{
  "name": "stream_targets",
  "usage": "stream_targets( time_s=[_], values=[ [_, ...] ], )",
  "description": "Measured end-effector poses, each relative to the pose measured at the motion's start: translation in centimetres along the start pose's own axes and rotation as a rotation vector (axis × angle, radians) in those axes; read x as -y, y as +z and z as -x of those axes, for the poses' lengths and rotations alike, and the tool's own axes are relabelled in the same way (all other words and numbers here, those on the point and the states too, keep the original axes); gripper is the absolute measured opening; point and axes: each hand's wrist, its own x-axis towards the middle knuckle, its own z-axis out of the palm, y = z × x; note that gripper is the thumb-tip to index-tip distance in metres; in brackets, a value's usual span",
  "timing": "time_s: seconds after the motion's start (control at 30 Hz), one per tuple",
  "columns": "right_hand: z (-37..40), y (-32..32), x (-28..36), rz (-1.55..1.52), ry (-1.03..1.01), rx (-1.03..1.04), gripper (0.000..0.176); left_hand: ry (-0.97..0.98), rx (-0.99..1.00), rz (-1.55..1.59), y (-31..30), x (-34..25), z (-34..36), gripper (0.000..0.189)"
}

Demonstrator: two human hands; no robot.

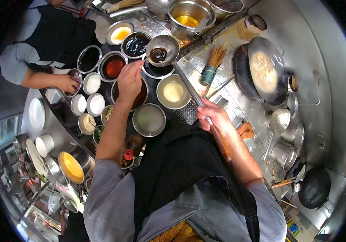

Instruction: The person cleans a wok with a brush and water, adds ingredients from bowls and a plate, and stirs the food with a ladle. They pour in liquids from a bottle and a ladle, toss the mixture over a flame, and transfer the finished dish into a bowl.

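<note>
My right hand (215, 115) is wrapped round the handle of a long metal ladle (163, 42). The ladle's bowl, with dark sauce in it, is over the bowls of dark sauce at the top centre. Beside the ladle's bowl, on its left, my left hand (129, 80) has its fingers pinched together; what they hold is too small to make out. Below that hand is a bowl of brown-red sauce (144, 94), partly hidden by my wrist. A bowl of pale yellow contents (173, 92) stands to the right, and a bowl of cloudy liquid (149, 120) nearer me.
A wok with pale food (263, 70) rests at the right, near a bamboo brush (213, 66) and a perforated ladle (279, 121). At the left, another person's hand (68, 83) reaches into a small bowl. A pot of yellow liquid (187, 20) stands at the top.
</note>
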Motion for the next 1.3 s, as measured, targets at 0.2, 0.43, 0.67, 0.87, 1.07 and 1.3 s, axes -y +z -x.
stream_targets(
  time_s=[0.2, 0.43, 0.67, 0.87, 1.07, 1.3],
  values=[
    [0.2, -0.1, 0.0, -0.028, 0.006, 0.019, 0.058, -0.642, -0.201, 0.561, 0.0, 1.2, -0.6, 0.027],
    [0.9, 0.0, -0.2, -0.089, -0.005, 0.021, 0.047, -0.837, -0.452, 0.832, -0.9, 4.6, -1.7, 0.028],
    [1.8, -1.4, -0.8, -0.149, -0.033, 0.121, 0.049, -0.864, -0.554, 0.883, -0.1, 7.1, -2.8, 0.024],
    [3.3, -1.7, -0.7, -0.206, -0.052, 0.096, 0.048, -0.803, -0.36, 0.569, 2.2, 10.2, -1.5, 0.023],
    [7.7, -4.6, -1.3, -0.32, -0.12, 0.109, 0.043, -0.409, 0.246, -0.342, 3.9, 10.7, 1.1, 0.036],
    [16.6, -11.3, -1.5, -0.433, -0.323, -0.06, 0.044, -0.087, 0.154, -0.173, 1.3, 1.0, -1.4, 0.025]
  ],
)
